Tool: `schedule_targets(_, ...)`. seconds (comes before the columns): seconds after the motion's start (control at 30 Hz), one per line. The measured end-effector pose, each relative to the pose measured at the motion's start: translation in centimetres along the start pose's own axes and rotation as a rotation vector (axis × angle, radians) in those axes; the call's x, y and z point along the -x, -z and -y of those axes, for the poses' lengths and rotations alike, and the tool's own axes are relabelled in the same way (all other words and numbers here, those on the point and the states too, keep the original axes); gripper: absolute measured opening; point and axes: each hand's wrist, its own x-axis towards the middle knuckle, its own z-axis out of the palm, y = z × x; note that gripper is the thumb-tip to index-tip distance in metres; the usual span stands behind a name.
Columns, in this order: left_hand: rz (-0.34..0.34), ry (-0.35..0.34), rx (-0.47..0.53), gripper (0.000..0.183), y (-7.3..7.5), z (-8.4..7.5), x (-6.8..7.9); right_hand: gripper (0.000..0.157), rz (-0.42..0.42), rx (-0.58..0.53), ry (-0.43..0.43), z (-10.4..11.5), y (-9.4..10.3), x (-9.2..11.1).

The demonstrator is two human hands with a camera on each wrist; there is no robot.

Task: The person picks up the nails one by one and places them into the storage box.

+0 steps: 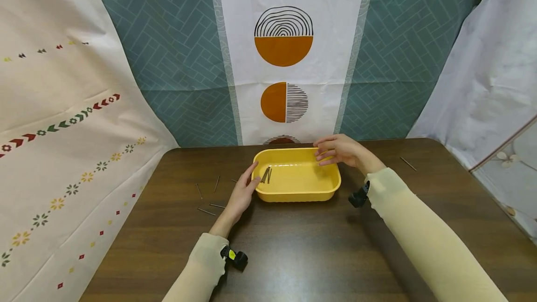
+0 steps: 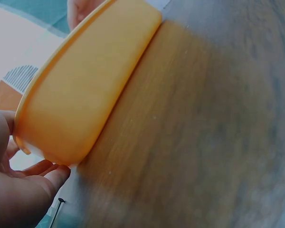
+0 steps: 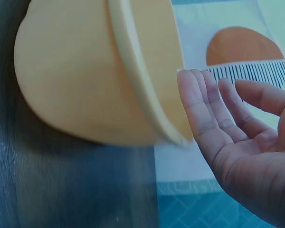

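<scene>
A yellow plastic tray (image 1: 299,196) stands at the back of the table, with several nails (image 1: 269,175) lying in its left end. My left hand (image 1: 240,198) holds that left end, the thumb at the rim and the other fingers against the outer wall, as the left wrist view shows. Over the tray's back right corner hovers my right hand (image 1: 341,149), its fingers spread and loosely bent with nothing in them. In the right wrist view its fingertips (image 3: 190,85) appear close to the rim; whether they touch it I cannot tell.
Several loose nails (image 1: 206,211) lie on the brown table (image 1: 302,255) left of the tray, partly behind my left hand. One more nail (image 1: 408,163) lies at the far right. A patterned curtain (image 1: 289,73) hangs behind the table's back edge.
</scene>
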Motion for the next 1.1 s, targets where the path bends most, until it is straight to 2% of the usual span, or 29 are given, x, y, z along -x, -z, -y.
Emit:
schedule_targets(0.2, -0.017, 0.010, -0.011, 0.055, -0.2, -0.3, 0.1, 0.044, -0.020, -0.029, 0.014, -0.2, 2.3, 1.2)
schedule_targets(0.43, -0.009, 0.004, 0.001, 0.053, -0.5, -2.6, 1.3, 0.043, -0.035, -0.019, 0.036, -0.8, 5.2, 2.9)
schedule_targets(0.5, -0.006, -0.006, 0.003, 0.054, -0.5, -2.8, 1.5, 0.042, -0.036, -0.008, 0.042, -1.1, 6.0, 3.3)
schedule_targets(0.77, -0.011, 0.000, -0.006, 0.054, -0.2, -0.1, 0.2, 0.032, -0.046, -0.023, 0.051, -2.5, 8.7, 4.7)
schedule_targets(1.1, -0.013, -0.009, 0.007, 0.054, -0.1, 0.0, 0.1, 0.018, -0.056, -0.036, 0.046, -4.0, 12.0, 6.1)
